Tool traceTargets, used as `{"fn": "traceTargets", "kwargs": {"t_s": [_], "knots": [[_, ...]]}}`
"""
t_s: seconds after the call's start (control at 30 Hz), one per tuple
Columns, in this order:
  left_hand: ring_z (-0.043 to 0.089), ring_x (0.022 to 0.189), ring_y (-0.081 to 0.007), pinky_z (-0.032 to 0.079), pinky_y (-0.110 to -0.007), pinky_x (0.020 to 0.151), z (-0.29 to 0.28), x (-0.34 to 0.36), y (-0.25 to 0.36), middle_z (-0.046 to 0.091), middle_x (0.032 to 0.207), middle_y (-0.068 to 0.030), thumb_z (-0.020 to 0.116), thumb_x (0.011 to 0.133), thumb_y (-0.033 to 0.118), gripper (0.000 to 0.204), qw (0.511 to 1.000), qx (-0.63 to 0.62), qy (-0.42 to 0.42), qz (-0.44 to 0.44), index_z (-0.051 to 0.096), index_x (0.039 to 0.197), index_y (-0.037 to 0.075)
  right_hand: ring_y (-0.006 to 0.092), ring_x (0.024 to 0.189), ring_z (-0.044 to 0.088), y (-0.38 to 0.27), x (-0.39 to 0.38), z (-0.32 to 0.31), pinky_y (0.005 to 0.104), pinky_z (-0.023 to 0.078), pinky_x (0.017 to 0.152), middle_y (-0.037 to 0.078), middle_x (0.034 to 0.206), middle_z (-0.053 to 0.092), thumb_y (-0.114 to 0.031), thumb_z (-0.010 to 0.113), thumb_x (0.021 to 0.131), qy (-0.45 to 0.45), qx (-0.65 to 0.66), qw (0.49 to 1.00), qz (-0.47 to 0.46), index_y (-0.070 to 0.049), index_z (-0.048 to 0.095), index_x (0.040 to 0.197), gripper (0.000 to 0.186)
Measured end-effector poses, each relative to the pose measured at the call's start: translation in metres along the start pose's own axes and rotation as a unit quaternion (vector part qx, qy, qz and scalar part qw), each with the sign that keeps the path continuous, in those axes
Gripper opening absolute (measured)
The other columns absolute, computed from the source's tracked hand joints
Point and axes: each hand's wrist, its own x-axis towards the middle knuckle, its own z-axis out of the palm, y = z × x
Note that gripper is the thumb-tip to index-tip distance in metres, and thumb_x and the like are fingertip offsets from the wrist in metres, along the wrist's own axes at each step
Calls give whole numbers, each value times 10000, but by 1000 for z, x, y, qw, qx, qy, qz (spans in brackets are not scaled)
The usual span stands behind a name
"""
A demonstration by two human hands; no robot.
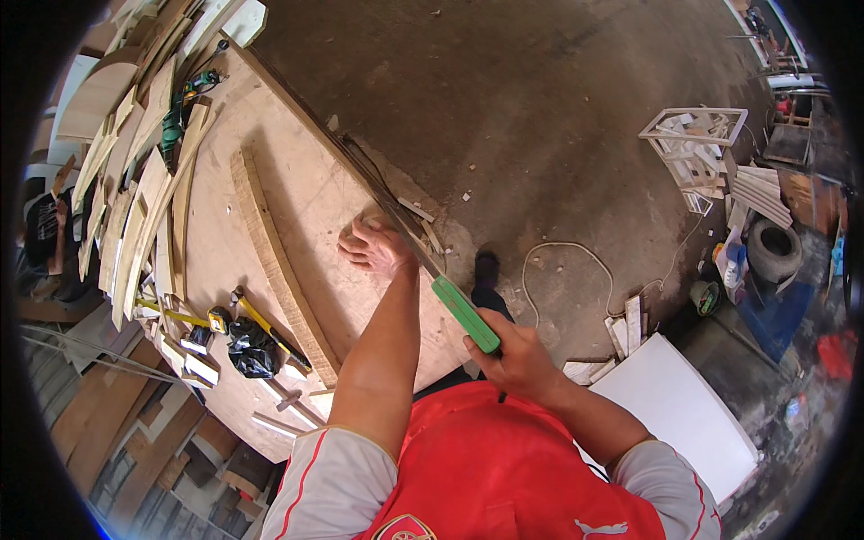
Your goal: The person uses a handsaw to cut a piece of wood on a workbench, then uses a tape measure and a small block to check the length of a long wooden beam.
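My right hand (517,358) is wrapped round the green handle of a hand saw (466,315). Its narrow blade points away to the upper left, along the edge of a large wooden tabletop (310,225). My left hand (376,247) rests on the board close to that blade, its fingers bent and a little apart; I see nothing held in it. Left of it lies a long, slightly curved wooden strip (277,247).
Long wood offcuts (144,207) and a green power drill (173,126) crowd the table's left. Nearer me lie a yellow tape measure (219,319), a black plastic bag (253,348) and a hammer (288,399). A cable (576,244) loops over the floor beside a white panel (675,414).
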Motion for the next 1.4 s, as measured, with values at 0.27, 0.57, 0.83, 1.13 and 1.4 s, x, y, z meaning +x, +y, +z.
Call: {"fn": "traceTargets", "kwargs": {"t_s": [0.27,0.57,0.83,1.13,1.4], "knots": [[103,1528,-384,140,-538,1218,-6,1,1,195,1612,-153,503,1030,298,397,999,-9,-40,-5,375,1405,282,421,800,688,14,19,6,457,544,644,238,931,680,-126,719,905,1,-10,1000,-21,-9,566,1221,371],[103,1524,-394,142,-514,1224,-7,1,3,189,1616,-160,492,1029,320,405,1000,4,-26,-11,368,1414,293,418,799,684,22,29,18,463,546,652,233,930,678,-142,729,894,9,-27,999,-31,-11,570,1218,384],[130,1517,-386,149,-528,1212,1,3,-10,226,1587,-163,551,1008,281,443,998,-29,-47,-2,365,1408,322,417,781,683,29,41,21,461,545,635,227,915,678,-130,735,886,-4,-10,999,-51,-7,569,1188,366],[133,1519,-381,154,-521,1216,-2,6,-11,218,1604,-144,533,1020,298,421,999,-24,-34,-4,374,1410,310,389,762,694,34,46,37,415,548,624,211,947,685,-86,710,909,-15,-23,999,-45,5,588,1219,346],[140,1521,-391,163,-517,1218,-3,1,-5,243,1597,-154,520,1023,302,410,1000,-2,1,-1,395,1413,312,419,778,690,27,46,33,469,563,651,233,946,694,-105,731,872,14,-20,999,-47,-9,579,1217,389]]}}
